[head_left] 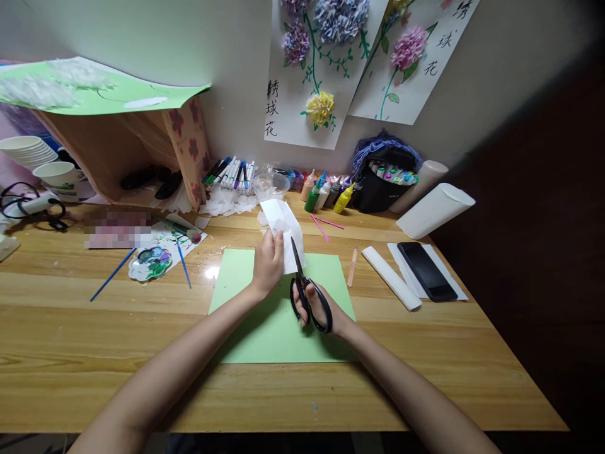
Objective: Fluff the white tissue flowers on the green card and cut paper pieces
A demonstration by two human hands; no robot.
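Note:
My left hand [268, 263] pinches a piece of white tissue paper [286, 228] above the table. Black-handled scissors [302, 284] are gripped in my right hand [326, 309], fingers through the loops. Their dark blades point up and away, against the lower right part of the tissue paper; whether they are cutting into it I cannot tell. Below both hands a sheet of light green paper [283, 343] lies flat on the wooden table [118, 372].
Behind my hands are white paper scraps [231, 203], marker pens [236, 173] and paint bottles [344, 198]. A paint palette [150, 263] and brushes lie left. A folded white strip [391, 277], a phone [426, 270] and a white roll [435, 210] are right. A cardboard box [186, 157] stands back left.

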